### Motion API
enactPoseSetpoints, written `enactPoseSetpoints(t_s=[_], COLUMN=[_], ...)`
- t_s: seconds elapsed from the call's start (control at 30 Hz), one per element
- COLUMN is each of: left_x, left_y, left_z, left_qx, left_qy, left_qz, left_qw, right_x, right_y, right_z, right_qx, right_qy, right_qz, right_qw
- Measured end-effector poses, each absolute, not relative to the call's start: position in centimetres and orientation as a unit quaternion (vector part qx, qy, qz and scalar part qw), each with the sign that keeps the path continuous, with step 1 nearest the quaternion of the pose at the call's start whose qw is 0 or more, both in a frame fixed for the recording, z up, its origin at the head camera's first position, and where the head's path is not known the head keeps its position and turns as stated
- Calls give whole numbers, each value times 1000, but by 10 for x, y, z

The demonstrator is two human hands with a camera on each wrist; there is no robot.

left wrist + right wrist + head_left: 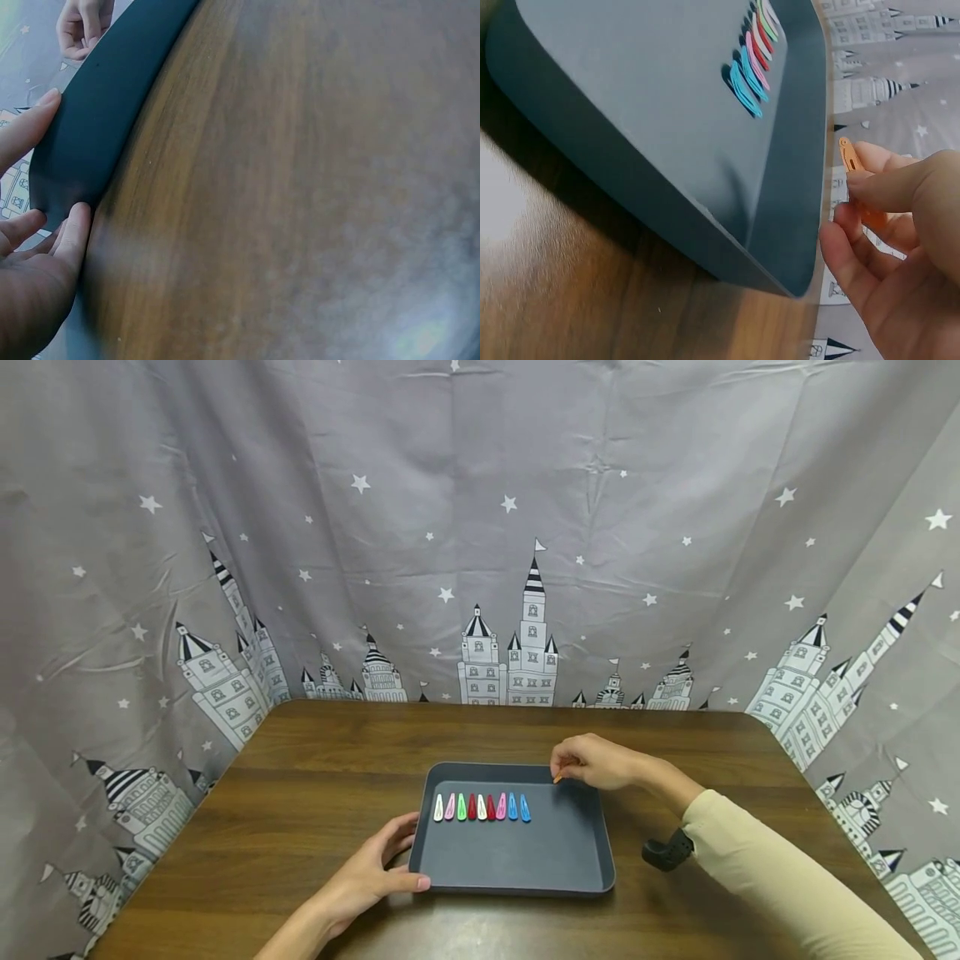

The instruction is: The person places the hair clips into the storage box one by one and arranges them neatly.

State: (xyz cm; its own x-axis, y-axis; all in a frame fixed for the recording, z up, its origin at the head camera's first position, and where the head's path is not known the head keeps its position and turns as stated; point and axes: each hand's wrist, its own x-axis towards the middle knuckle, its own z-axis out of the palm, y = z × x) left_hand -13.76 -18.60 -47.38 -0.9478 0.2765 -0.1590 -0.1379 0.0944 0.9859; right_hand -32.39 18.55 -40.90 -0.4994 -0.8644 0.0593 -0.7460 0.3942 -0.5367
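Note:
My right hand [592,762] pinches an orange hair clip [847,155] between thumb and fingers, above the far right part of a dark grey tray [517,870]. Inside the tray lies a row of several snap hair clips, side by side, in white, pink, green, red and blue. The right end of the row is a blue clip [525,808]; the left end is a white clip [438,808]. With thumb and fingers, my left hand [371,870] holds the tray by its near left corner. In the left wrist view its fingertips [77,214] touch the tray's outer wall.
The tray stands on a brown wooden table [315,777]. A grey curtain [480,527] with stars and castles hangs behind and at both sides. A black device [667,852] is strapped to my right wrist, beside the beige sleeve [772,868].

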Motion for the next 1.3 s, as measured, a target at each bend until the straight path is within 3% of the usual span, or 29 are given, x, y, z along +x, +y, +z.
enactPoseSetpoints(t_s=[0.93, 1.3], left_x=[-138, -138], left_y=[-187, -187], left_z=[-477, -475], left_qx=[59, 55], left_qy=[707, 711], left_qz=[686, 682], left_qw=[160, 162], right_x=[-305, -298], right_y=[152, 143], right_z=[-436, -447], right_qx=[-410, -355], right_qy=[816, 851], right_qz=[-320, -329], right_qw=[251, 204])
